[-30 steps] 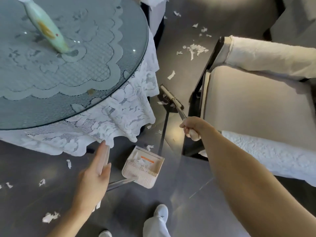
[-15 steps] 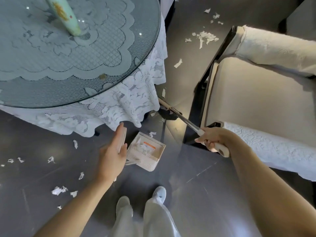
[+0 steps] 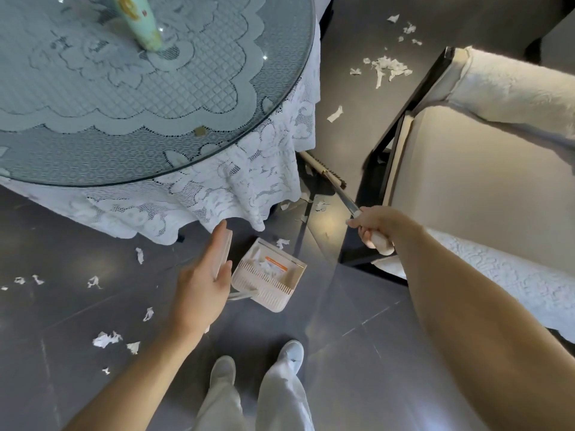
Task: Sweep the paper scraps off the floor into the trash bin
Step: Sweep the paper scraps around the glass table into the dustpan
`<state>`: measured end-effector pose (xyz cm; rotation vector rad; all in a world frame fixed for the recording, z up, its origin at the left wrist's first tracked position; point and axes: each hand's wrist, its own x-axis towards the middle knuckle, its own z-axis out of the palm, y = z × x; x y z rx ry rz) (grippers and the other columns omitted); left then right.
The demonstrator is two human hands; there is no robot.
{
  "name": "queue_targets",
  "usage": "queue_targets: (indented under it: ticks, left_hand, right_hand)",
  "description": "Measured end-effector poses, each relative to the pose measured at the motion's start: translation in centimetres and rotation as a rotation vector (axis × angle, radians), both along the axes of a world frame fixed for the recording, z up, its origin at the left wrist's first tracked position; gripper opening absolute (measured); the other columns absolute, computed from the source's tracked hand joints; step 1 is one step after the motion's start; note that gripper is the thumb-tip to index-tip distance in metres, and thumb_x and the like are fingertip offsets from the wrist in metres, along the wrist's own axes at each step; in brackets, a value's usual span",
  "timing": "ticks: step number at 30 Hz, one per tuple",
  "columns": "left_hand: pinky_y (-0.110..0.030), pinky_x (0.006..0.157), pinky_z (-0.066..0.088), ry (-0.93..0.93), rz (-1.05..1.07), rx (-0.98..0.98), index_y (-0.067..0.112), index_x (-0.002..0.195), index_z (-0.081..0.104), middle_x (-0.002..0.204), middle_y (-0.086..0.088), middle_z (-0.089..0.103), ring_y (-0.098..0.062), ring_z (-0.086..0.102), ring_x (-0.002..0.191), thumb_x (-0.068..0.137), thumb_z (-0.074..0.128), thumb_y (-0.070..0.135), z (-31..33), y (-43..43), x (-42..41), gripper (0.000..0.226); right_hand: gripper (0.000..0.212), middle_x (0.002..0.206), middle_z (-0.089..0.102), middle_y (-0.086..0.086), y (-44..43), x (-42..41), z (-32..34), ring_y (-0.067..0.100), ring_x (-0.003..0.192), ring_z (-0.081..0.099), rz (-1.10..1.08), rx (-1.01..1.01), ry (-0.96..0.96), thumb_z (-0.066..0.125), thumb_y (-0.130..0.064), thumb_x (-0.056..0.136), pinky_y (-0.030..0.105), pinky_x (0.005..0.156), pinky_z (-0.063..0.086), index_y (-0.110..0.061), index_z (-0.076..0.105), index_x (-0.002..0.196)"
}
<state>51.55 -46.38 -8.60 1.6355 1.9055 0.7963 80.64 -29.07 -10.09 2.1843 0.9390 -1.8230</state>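
My left hand [image 3: 202,281] holds the pale upright handle of a white dustpan [image 3: 270,275], which rests on the dark floor with a few scraps inside. My right hand [image 3: 376,225] grips the white end of a broom handle. The broom head [image 3: 323,172] touches the floor by the hanging tablecloth edge, beyond the dustpan. Small paper scraps [image 3: 320,206] lie between broom head and dustpan. A bigger pile of scraps [image 3: 387,68] lies farther back, and more scraps [image 3: 107,339] are scattered at the left.
A round glass-topped table [image 3: 124,104] with a lace cloth [image 3: 217,194] fills the upper left, with a pale green vase [image 3: 140,23] on it. A cream armchair [image 3: 466,181] with a dark frame stands at the right. My feet [image 3: 289,353] are just behind the dustpan.
The broom head has been drawn along the floor from beside the chair to the tablecloth edge, nearer the dustpan. My left hand has kept hold of the dustpan handle.
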Motion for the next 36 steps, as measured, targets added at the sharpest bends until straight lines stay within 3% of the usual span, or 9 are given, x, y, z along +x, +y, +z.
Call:
queue_targets:
  ticks: [6,9,11,14,18,23,29,33,36]
  left_hand:
    - [-0.032,0.103,0.041,-0.108,-0.031,-0.086,0.057,0.143,0.018,0.129,0.039,0.046,-0.002,0.046,0.126,0.094,0.05,0.004,-0.9,1.1,-0.9,0.079]
    - [-0.01,0.105,0.031,-0.13,-0.042,-0.035,0.043,0.146,0.025,0.134,0.043,0.037,-0.002,0.044,0.128,0.089,0.052,-0.009,-0.6,1.3,-0.7,0.082]
    - [0.005,0.091,0.027,-0.044,-0.048,0.017,0.035,0.145,0.028,0.136,0.024,0.046,-0.008,0.051,0.119,0.084,0.057,-0.01,-0.3,1.0,-0.5,0.082]
    - [-0.001,0.082,0.032,-0.024,-0.064,0.039,0.035,0.143,0.029,0.132,-0.002,0.059,-0.017,0.052,0.111,0.082,0.057,-0.009,0.3,0.1,0.4,0.08]
    - [-0.008,0.081,0.033,-0.031,-0.061,-0.004,0.028,0.147,0.032,0.136,-0.003,0.055,-0.028,0.055,0.114,0.086,0.053,-0.008,1.0,-1.2,-0.1,0.074]
    - [0.011,0.083,0.019,-0.044,-0.028,0.005,0.021,0.148,0.032,0.141,0.001,0.051,-0.006,0.037,0.123,0.086,0.052,-0.01,1.9,-3.0,-2.6,0.073]
    - [-0.004,0.091,0.027,0.015,-0.048,-0.024,0.026,0.148,0.031,0.143,0.006,0.049,-0.017,0.047,0.123,0.087,0.054,-0.005,1.4,-3.3,-4.3,0.073]
    - [0.011,0.087,0.014,-0.061,-0.073,-0.016,0.02,0.149,0.031,0.142,0.011,0.042,0.014,0.031,0.121,0.088,0.053,-0.007,0.8,-2.1,-5.8,0.07]
    - [0.01,0.09,0.015,-0.143,-0.095,-0.002,0.015,0.148,0.032,0.135,0.017,0.036,0.023,0.026,0.116,0.088,0.052,-0.011,0.5,-2.1,-6.4,0.069]
  right_hand:
    - [0.051,0.069,0.051,0.007,-7.6,-1.7,-1.4,0.01,0.052,0.043,0.146,-0.029,-0.053,0.055,-0.022,0.096,0.026,0.064,0.044,-0.013,0.032,0.14]
    - [0.055,0.064,0.051,0.006,-11.6,-1.8,-0.5,0.009,0.048,0.042,0.139,-0.06,-0.062,0.055,-0.02,0.097,0.023,0.051,0.043,-0.016,0.027,0.144]
    - [0.055,0.061,0.05,0.004,-14.1,-1.8,0.7,0.009,0.047,0.041,0.119,-0.088,-0.037,0.055,-0.02,0.096,0.023,0.048,0.041,-0.02,0.028,0.144]
    - [0.045,0.047,0.048,0.0,-17.1,-1.3,2.6,0.009,0.039,0.037,0.074,-0.132,0.002,0.056,-0.02,0.096,0.022,0.043,0.037,-0.02,0.037,0.136]
    - [0.034,0.047,0.048,0.0,-17.4,0.4,5.8,0.008,0.037,0.035,0.056,-0.121,-0.009,0.059,-0.022,0.094,0.019,0.037,0.036,-0.011,0.048,0.125]
    - [0.027,0.058,0.047,0.004,-16.8,-0.9,7.2,0.009,0.04,0.037,0.084,-0.042,-0.023,0.056,-0.02,0.096,0.021,0.038,0.038,-0.01,0.049,0.12]
    - [0.034,0.068,0.051,0.007,-17.9,-5.0,4.6,0.012,0.049,0.042,0.16,-0.022,-0.048,0.052,-0.021,0.098,0.026,0.056,0.042,-0.005,0.047,0.127]
    - [0.039,0.07,0.053,0.007,-22.2,-7.6,4.5,0.015,0.057,0.045,0.311,-0.078,-0.048,0.046,-0.028,0.099,0.031,0.071,0.042,-0.003,0.055,0.128]
    - [0.036,0.063,0.053,0.005,-25.4,-8.4,5.4,0.013,0.049,0.043,0.174,-0.153,-0.001,0.052,-0.031,0.096,0.026,0.057,0.042,-0.008,0.057,0.123]
